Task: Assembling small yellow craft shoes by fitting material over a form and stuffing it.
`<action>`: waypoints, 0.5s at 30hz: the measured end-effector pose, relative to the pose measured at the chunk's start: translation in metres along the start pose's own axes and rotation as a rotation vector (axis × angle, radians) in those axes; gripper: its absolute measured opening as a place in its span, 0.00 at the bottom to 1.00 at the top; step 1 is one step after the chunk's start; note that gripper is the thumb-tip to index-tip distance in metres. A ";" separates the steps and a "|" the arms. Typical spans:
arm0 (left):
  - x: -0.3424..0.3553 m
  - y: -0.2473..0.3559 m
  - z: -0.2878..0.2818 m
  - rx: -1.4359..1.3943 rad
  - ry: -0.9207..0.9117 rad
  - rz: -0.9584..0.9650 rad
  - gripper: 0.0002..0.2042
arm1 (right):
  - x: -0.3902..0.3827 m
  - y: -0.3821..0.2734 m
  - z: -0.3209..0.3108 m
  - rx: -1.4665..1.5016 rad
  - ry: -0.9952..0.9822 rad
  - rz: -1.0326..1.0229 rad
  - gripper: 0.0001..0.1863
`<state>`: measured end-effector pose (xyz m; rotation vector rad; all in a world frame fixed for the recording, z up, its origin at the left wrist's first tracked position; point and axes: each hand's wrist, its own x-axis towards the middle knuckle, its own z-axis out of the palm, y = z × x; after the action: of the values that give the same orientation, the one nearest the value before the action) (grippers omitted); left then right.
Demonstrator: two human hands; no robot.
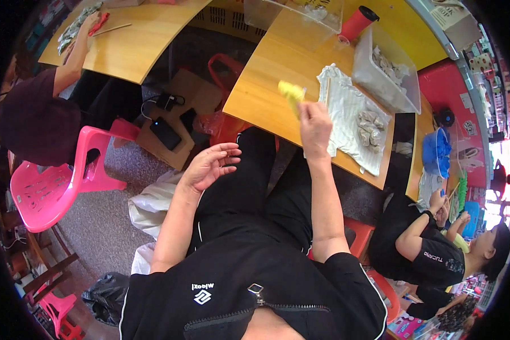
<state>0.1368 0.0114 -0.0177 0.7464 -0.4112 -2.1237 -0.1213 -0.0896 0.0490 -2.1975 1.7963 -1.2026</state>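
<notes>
My right hand (315, 129) is raised at the near edge of the wooden table (260, 85), fingers closed on a small yellow piece, soft-looking and slightly blurred (292, 93). Its exact kind I cannot make out. Over my lap, my left hand (212, 165) has its fingers apart and bent, with nothing in them. A white ribbed cloth (345, 107) lies on the table just right of my right hand. On the cloth sits a clear bag of small greyish pieces (370, 129).
A clear plastic bin (382, 73) and a red cylinder (361, 22) stand toward the back of the table. At right, a person in black (430, 249) sits near a blue tub (436, 153). A pink chair (56, 187) and another person (37, 122) are at left.
</notes>
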 end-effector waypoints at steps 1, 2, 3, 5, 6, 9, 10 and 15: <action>0.000 0.001 -0.001 0.009 0.020 0.034 0.17 | 0.007 -0.016 -0.014 0.101 0.078 0.078 0.06; 0.001 0.000 -0.001 0.017 0.039 0.068 0.16 | 0.005 -0.007 -0.009 0.099 0.078 0.080 0.06; 0.002 -0.001 0.000 -0.002 0.060 0.078 0.15 | 0.001 0.010 0.004 -0.008 -0.015 -0.052 0.06; 0.008 -0.003 0.002 0.000 0.054 0.048 0.15 | -0.008 0.024 0.020 -0.199 -0.208 -0.135 0.07; 0.008 -0.003 0.002 -0.001 0.058 0.022 0.14 | -0.012 0.027 0.018 -0.205 -0.204 -0.135 0.07; 0.002 -0.007 -0.006 0.017 0.091 0.014 0.14 | -0.003 -0.009 -0.004 0.062 0.000 0.053 0.09; 0.004 -0.005 -0.005 0.045 0.087 0.017 0.14 | -0.008 0.000 -0.002 0.051 0.004 0.060 0.09; 0.012 -0.010 -0.009 0.080 0.103 -0.008 0.13 | -0.004 0.006 -0.006 -0.112 -0.080 -0.141 0.07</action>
<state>0.1304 0.0081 -0.0340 0.9008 -0.4399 -2.0757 -0.1294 -0.0856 0.0479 -2.4327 1.7447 -1.0444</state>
